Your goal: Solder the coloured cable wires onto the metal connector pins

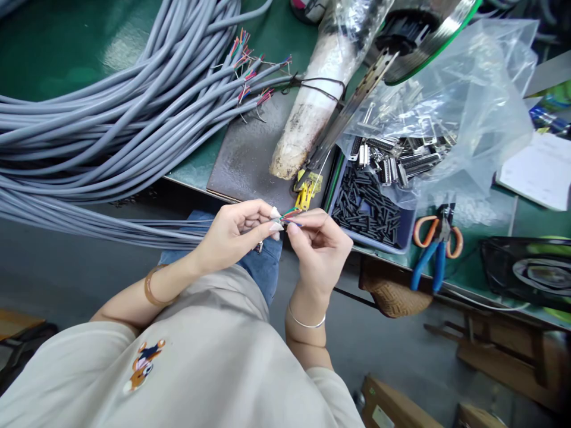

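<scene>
I take the blue-grey tray [379, 244] as my landmark. The thin coloured wires [291, 212] are to the left of it, near its front corner. The grip of my left hand [232, 229] is closed on these wires between thumb and finger, and my right hand [322, 241] pinches them from the tray side. The fingers cover part of the wires, so I cannot tell exactly which ones each grip has.

More to the left of the tray, some grey cables [156, 232] pass behind my left wrist and I lose them there. The big cable bundle [143, 119], farther left, is cut by the picture border. Behind the tray, the spool [439, 41] is cut at the top, and the clear bag [484, 113] covers part of the metal connectors [414, 159].

The tray stands at the front edge of the counter [482, 217]. To its right, the pliers [441, 233] reach this edge with their blue handles. To its left, the dark board [241, 154] also comes to the edge, and the yellow clip [305, 195] sits just beside my fingers. So the room is narrow behind my hands; before the tray, toward my body, it is wider.
</scene>
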Available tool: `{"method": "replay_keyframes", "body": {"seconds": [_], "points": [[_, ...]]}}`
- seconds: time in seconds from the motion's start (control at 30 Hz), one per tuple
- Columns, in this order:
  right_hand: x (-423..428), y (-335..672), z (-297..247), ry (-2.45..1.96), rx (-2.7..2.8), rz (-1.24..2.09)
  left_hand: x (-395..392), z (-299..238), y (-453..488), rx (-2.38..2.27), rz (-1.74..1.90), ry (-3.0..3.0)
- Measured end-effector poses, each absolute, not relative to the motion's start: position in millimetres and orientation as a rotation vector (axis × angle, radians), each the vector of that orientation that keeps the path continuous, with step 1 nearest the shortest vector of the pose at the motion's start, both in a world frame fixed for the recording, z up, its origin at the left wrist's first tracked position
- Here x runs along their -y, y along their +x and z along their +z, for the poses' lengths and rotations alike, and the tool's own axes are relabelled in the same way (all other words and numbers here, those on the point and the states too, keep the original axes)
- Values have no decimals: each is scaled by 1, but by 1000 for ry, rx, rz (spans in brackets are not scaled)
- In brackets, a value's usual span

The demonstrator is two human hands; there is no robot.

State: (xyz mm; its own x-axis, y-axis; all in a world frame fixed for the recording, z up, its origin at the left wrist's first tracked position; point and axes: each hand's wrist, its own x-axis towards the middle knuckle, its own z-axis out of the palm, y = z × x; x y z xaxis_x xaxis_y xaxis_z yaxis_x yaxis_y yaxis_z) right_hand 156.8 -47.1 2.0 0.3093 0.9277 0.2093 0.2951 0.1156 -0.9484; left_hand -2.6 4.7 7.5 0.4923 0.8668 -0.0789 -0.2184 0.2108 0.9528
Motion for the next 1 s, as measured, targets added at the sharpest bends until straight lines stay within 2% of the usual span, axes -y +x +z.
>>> {"method": "replay_keyframes", "body": {"seconds": [0.17,0.43,0.73,0.83,1.0], "points": [[53,155,6,-1459,1323,495,-3,0,-2,-767,1056,1431],[53,164,13,-1480,1279,641,-4,-2,-1,-706,1156,1697],[43,164,7,-1236,1006,1140,0,12,-1,-742,802,1322],[43,160,6,-1211,972,1124,1,11,1,-717,808,1228],[46,152,3,-1336,1039,907,3,7,5,-687,929,1144]]}}
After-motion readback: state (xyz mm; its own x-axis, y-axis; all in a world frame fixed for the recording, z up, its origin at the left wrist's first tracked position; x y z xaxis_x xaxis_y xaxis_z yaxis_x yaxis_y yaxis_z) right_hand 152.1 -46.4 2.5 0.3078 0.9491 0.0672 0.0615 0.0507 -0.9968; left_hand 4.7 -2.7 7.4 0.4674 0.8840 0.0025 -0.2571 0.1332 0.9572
